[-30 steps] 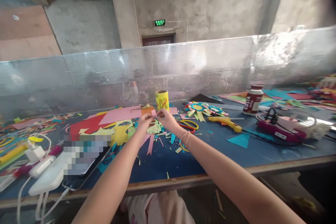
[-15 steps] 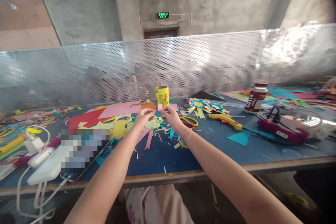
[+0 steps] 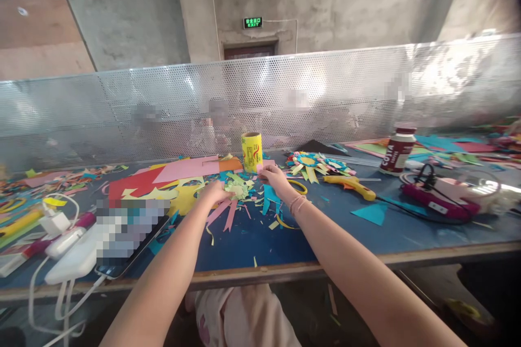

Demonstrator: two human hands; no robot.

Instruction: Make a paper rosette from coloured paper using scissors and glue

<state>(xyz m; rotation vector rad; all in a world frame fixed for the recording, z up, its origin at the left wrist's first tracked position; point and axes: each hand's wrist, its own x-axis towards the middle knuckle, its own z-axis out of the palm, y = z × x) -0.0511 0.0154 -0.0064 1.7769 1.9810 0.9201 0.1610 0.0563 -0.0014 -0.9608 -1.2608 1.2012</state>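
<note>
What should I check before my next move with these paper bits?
1. Left hand touching the green paper cluster: ok.
2. Right hand grip on the pink scrap: cannot tell.
3. Yellow roll upright, just behind the right hand: ok.
4. Glue gun lying apart from both hands: ok.
5. Table bare around the hands: not ok, paper offcuts everywhere.

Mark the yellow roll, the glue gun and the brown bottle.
yellow roll (image 3: 252,153): head view, middle of its printed side.
glue gun (image 3: 350,186): head view, middle of its yellow body.
brown bottle (image 3: 395,155): head view, on the label.
</note>
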